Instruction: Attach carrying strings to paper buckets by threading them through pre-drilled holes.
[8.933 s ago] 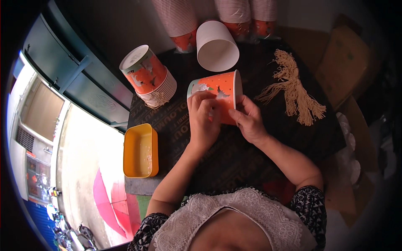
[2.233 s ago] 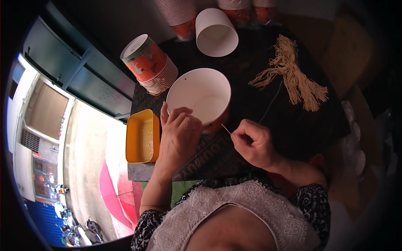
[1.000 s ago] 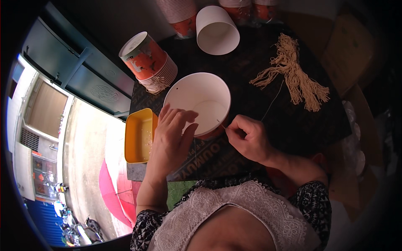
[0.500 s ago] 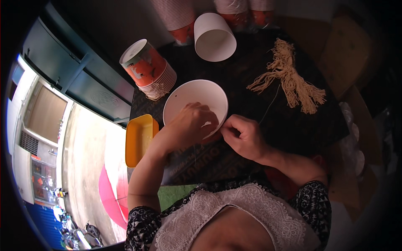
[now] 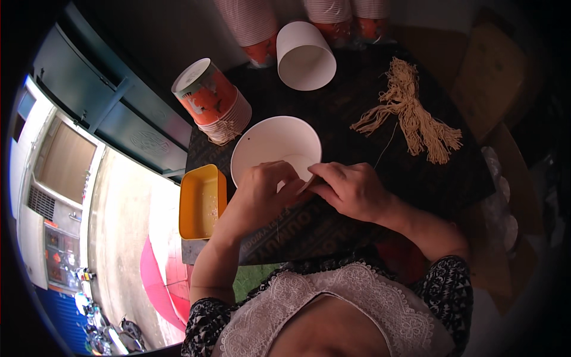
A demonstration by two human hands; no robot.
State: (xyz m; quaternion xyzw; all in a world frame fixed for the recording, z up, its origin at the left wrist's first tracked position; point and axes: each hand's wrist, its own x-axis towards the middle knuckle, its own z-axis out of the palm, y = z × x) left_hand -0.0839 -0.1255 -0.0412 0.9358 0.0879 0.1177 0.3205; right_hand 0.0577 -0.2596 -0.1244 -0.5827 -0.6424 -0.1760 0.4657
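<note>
A paper bucket (image 5: pixel 276 134), white inside with a small hole in its far left wall, sits tilted before me with its mouth toward me. Both hands meet at its near right rim. My left hand (image 5: pixel 270 187) is curled over the near edge, thumb and fingertips pinched there. My right hand (image 5: pixel 354 190) is closed, its thumb and forefinger gripping the rim from the right. A thin cord (image 5: pixel 386 149) runs from behind my right hand toward a bundle of beige cords (image 5: pixel 407 113). Whatever lies between the fingertips is too small to make out.
A stack of orange-printed paper buckets (image 5: pixel 214 101) stands upside down at the left, beige cord at its base. Nearby is a yellow plastic tub (image 5: pixel 202 202). Another white bucket (image 5: pixel 306 62) lies on its side at the back, before tall wrapped stacks (image 5: pixel 250 30) on the dark table (image 5: pixel 333 238).
My left hand has drawn back out of the bucket's mouth to the near rim. My right hand has turned, its fingers now over the rim. The bucket has shifted slightly.
</note>
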